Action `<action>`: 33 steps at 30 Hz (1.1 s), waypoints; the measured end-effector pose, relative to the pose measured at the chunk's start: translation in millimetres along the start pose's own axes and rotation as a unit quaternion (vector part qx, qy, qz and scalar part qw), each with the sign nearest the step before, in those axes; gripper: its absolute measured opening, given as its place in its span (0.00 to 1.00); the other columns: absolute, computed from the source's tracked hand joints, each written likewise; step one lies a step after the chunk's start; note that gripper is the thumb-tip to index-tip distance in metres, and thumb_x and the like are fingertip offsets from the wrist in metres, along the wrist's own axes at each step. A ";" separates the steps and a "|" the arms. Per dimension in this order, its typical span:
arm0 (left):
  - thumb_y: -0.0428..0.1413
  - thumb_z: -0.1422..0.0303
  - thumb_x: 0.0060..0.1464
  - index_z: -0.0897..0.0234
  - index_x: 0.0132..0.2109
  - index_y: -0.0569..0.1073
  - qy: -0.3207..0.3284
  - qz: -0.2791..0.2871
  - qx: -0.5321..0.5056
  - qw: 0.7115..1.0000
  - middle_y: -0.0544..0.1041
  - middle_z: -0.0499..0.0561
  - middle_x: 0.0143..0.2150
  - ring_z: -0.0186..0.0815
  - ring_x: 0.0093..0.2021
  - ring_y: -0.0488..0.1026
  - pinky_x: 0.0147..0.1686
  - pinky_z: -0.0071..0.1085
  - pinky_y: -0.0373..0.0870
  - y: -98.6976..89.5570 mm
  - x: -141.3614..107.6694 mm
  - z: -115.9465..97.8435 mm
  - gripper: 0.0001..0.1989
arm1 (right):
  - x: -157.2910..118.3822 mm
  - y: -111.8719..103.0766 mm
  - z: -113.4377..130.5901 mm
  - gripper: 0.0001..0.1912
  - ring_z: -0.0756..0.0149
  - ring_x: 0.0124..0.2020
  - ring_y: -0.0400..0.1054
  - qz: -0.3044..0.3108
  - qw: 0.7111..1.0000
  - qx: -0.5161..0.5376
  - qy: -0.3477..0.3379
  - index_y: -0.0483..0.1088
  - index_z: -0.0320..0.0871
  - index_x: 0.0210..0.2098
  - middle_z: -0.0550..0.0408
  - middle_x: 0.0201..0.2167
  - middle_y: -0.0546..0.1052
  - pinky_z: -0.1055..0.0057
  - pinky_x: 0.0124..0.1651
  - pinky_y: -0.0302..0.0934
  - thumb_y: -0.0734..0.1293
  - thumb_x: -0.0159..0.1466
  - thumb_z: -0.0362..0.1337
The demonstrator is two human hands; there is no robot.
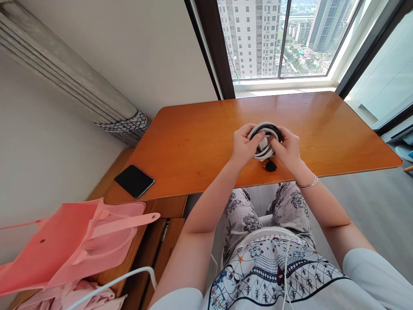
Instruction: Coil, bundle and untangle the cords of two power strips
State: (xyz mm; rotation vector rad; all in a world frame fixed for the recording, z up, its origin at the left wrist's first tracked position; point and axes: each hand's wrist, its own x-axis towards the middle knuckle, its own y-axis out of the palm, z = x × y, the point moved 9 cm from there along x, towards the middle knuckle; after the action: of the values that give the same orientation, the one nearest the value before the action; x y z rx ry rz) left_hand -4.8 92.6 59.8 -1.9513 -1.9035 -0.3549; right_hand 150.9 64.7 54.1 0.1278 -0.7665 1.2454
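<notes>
A coiled bundle of white and black cables (265, 151) is held between both hands just above the wooden table (193, 142). My left hand (244, 144) grips the coil's left side, its thumb laid across the top. On the right side, my right hand (287, 146) closes round the same bundle, thumb pressing toward the middle. Below the coil hangs a small black plug (270, 165), near the table's front edge. A white piece shows in the middle of the loops; its kind is partly covered by my thumbs.
A black phone or small tablet (134, 181) lies at the table's left corner. Left of my body, a pink bag (74, 245) rests on wooden furniture beside a pale curved bar (129, 273). A window (280, 43) stands behind the table, a tied curtain (80, 82) at left.
</notes>
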 end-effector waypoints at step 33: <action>0.62 0.40 0.49 0.61 0.36 0.74 -0.034 0.002 -0.119 0.992 0.77 0.50 0.38 0.35 0.41 0.76 0.41 0.29 0.73 11.1 -1.2 22.7 0.27 | -4.1 5.7 -30.3 0.23 0.60 0.37 0.76 -0.028 0.989 0.140 0.036 0.78 0.45 0.41 0.52 0.37 0.83 0.56 0.53 0.70 0.70 0.62 0.58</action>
State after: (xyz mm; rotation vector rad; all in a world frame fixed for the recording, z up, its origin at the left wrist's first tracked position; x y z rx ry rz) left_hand 4.2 101.6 37.9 -2.1424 -1.9784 -0.5442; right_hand 159.1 78.0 27.2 0.3287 -0.5189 1.2919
